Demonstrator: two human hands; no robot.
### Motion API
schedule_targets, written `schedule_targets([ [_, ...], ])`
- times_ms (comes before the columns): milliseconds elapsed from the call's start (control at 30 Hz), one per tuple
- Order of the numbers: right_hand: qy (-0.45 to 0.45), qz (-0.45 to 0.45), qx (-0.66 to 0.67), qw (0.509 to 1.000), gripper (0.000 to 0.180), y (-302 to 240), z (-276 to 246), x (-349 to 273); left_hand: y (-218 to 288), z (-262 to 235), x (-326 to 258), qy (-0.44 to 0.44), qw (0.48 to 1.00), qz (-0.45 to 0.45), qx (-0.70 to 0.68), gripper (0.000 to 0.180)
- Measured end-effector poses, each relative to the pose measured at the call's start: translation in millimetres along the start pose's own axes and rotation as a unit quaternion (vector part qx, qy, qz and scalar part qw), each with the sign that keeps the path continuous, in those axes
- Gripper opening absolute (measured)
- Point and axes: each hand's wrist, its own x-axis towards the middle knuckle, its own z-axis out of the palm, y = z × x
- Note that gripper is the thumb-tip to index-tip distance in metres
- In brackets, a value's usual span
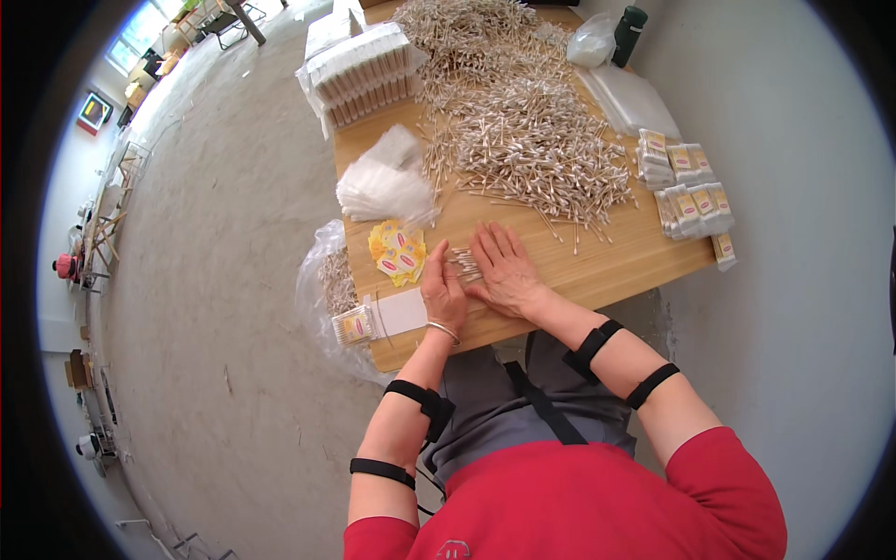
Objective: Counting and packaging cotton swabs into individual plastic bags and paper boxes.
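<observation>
A small row of cotton swabs [465, 264] lies on the table between my two hands. My left hand [442, 287] stands on edge at their left side, fingers stretched out. Flat on the wood at their right lies my right hand [504, 275], fingers extended, its thumb toward the left hand. Both hands border the swabs; neither is closed around them. Just left of my left hand is a white rectangular strip [401, 312], with a filled clear pack of swabs [354, 326] at its outer end. Yellow printed cards [399, 252] are spread beyond it.
A large heap of loose swabs [537, 140] covers the table's [597, 280] far part. Clear bags [387, 177] lie at left, below stacked packs [364, 75]. Finished-looking packs [691, 205] and a dark green bottle [630, 35] stand at right. A plastic sack [327, 280] hangs beside the left edge.
</observation>
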Motion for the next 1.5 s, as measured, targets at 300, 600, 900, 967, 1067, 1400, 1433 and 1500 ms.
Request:
schedule_targets([
  [300,-0.035,-0.036,0.015,0.999,0.084,-9.5,-7.5,-29.2,-3.4,-1.6,1.9,0.017,1.0,-0.011,0.0,0.03],
  [600,-0.004,-0.055,0.005,0.998,0.085,-1.5,-10.2,-40.7,-5.9,-2.1,2.0,0.024,0.999,-0.023,-0.019,0.029],
  [900,-0.032,-0.047,0.024,0.998,0.079,-0.2,-2.1,-16.6,-9.9,-2.5,1.8,0.013,0.997,-0.062,-0.054,0.032],
  [967,0.004,-0.027,0.071,0.997,0.075,2.4,5.3,-24.4,-9.6,0.4,2.1,0.041,0.995,-0.057,-0.071,0.032],
  [1067,0.106,0.017,0.114,0.988,0.057,6.9,2.1,-26.5,-3.4,-0.5,3.6,0.036,0.995,-0.057,-0.068,0.032],
  [1400,0.153,-0.02,0.134,0.979,0.015,9.8,-7.3,-4.4,-9.1,-1.3,3.6,0.043,0.993,-0.06,-0.091,0.031],
  [1433,0.151,-0.038,0.118,0.981,0.014,11.6,-8.0,-2.9,-8.1,-1.5,3.5,0.041,0.994,-0.061,-0.087,0.031],
  [1500,0.151,-0.055,0.1,0.982,0.014,15.3,-7.7,-1.1,-6.7,-2.2,3.6,0.038,0.994,-0.059,-0.084,0.031],
])
